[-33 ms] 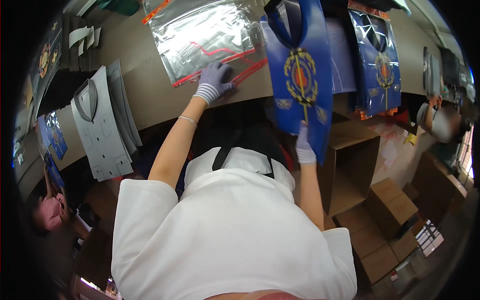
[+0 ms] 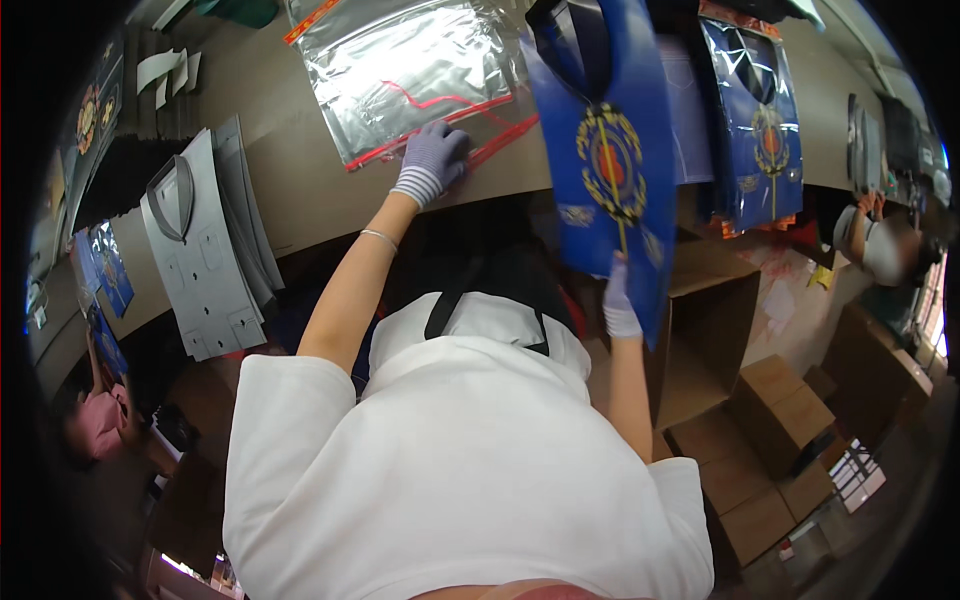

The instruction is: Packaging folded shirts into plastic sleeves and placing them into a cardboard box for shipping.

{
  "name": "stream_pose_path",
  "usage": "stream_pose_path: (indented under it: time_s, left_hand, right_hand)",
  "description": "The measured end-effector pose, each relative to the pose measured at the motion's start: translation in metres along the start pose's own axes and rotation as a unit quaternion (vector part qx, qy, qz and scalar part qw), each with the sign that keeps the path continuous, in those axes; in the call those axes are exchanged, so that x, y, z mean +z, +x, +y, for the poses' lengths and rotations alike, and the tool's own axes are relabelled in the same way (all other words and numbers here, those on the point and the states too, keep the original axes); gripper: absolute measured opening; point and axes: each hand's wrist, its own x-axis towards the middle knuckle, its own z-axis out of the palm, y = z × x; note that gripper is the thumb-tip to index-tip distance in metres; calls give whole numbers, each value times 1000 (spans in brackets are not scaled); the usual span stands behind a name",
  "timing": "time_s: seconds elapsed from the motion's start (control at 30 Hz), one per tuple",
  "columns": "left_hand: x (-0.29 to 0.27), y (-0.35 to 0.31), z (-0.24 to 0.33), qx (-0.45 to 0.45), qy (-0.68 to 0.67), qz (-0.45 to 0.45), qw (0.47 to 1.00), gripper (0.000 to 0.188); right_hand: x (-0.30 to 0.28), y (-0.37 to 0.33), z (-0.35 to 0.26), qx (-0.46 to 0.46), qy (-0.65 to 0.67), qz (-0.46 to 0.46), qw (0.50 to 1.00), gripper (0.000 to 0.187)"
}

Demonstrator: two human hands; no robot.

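My left hand [image 2: 432,160], in a striped grey-and-white glove, rests with its fingers lying over the red-edged border of a stack of clear plastic bags [image 2: 415,75]. My right hand [image 2: 620,300], gloved too, is closed on the lower edge of a blue shirt-shaped paper piece [image 2: 570,150] with a dark collar and a yellow-and-red emblem. The piece is blurred by motion and hangs over the front edge of the table [image 2: 260,130]. Part of my right hand's grip is hidden behind it.
Grey shirt-shaped pieces [image 2: 200,260] lie at the left. Blue pieces in clear bags [image 2: 750,130] are stacked at the right. An open cardboard box [image 2: 700,350] stands below the table's edge, beside more cartons [image 2: 765,500]. Other people are at the far left and right.
My right hand and the blue paper piece have shifted slightly right and toward me. My left hand has barely moved.
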Motion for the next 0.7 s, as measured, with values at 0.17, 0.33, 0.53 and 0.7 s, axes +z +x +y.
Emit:
stream_pose_path:
  time_s: [0.17,0.33,0.53,0.7]
  left_hand:
    - [19,-7,-27,-179,-233,76,953,10]
    - [4,14,-33,-383,-453,-40,804,18]
    - [4,17,-56,-389,-379,-41,838,15]
    - [-98,38,-43,-277,-416,264,825,12]
  right_hand:
    - [-80,-27,-3,-162,-177,33,970,27]
    - [-82,-52,6,-53,-89,12,995,29]
    - [-47,-57,-20,-37,11,-189,981,29]
    - [-45,-64,-21,-16,-84,-151,985,26]
